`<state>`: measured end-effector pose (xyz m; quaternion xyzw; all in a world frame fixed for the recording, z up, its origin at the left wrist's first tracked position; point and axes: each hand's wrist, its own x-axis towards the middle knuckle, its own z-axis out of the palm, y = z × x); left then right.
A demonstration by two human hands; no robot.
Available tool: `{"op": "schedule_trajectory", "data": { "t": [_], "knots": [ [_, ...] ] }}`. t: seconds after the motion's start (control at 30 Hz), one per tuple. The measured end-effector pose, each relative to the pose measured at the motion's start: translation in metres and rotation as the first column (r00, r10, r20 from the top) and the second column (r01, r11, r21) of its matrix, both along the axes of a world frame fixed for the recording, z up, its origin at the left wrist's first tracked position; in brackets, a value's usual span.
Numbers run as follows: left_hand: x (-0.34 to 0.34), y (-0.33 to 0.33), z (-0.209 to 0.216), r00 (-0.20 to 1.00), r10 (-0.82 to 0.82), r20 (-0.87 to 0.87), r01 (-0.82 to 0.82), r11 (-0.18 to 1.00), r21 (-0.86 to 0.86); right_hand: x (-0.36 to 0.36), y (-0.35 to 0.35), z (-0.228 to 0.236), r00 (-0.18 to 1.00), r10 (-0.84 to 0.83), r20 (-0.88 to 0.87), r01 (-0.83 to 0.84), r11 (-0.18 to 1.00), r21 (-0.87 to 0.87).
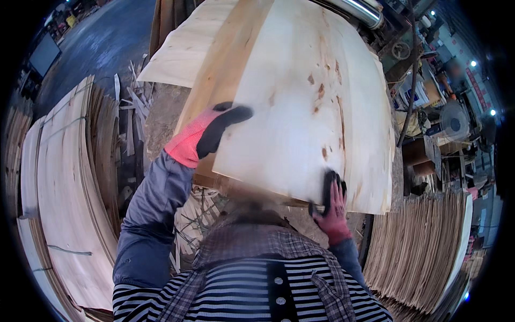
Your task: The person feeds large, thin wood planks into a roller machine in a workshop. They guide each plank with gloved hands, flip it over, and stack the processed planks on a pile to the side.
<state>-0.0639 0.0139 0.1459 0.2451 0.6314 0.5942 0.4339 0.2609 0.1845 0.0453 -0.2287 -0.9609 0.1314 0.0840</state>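
Observation:
A large pale wood veneer sheet [306, 96] with brown knots is lifted in front of me, tilted. My left hand [212, 134], in a red and black glove, grips its left edge with the fingers over the top face. My right hand [331, 201], gloved the same way, holds the sheet's near lower edge, fingers curled onto the face. More veneer sheets [188, 48] lie beneath on the work surface.
A tall stack of veneer [64, 177] stands on my left, another stack [418, 247] on my right. Wood scraps [131, 102] litter the area beyond the left stack. A metal roller [362, 11] and machinery [429, 107] are at the far right.

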Motion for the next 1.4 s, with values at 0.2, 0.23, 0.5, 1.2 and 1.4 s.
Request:
{"op": "schedule_trajectory", "data": {
  "t": [0.2, 0.23, 0.5, 1.2, 1.4],
  "knots": [
    [0.041, -0.042, 0.047, 0.988, 0.136, 0.072, -0.147, 0.973, 0.177, 0.063, -0.005, 0.021, 0.921, -0.035, -0.387, 0.109, 0.979, 0.171],
    [0.038, -0.053, 0.028, 0.944, 0.208, -0.256, -0.144, 0.958, 0.248, 0.057, -0.003, 0.039, 0.961, 0.02, -0.275, 0.04, 0.977, 0.21],
    [0.012, -0.028, -0.097, 0.99, 0.123, 0.074, -0.136, 0.971, 0.198, -0.075, 0.132, 0.046, 0.98, 0.193, -0.055, -0.167, 0.937, 0.306],
    [0.054, 0.0, -0.134, 0.864, 0.266, -0.427, -0.321, 0.945, -0.06, -0.109, 0.159, 0.014, 0.976, -0.172, -0.137, 0.186, 0.977, 0.102],
    [0.051, 0.038, -0.035, 0.969, 0.062, 0.238, -0.081, 0.994, 0.07, 0.029, 0.063, 0.003, 0.989, -0.145, 0.011, 0.146, 0.989, -0.024]
  ]
}}
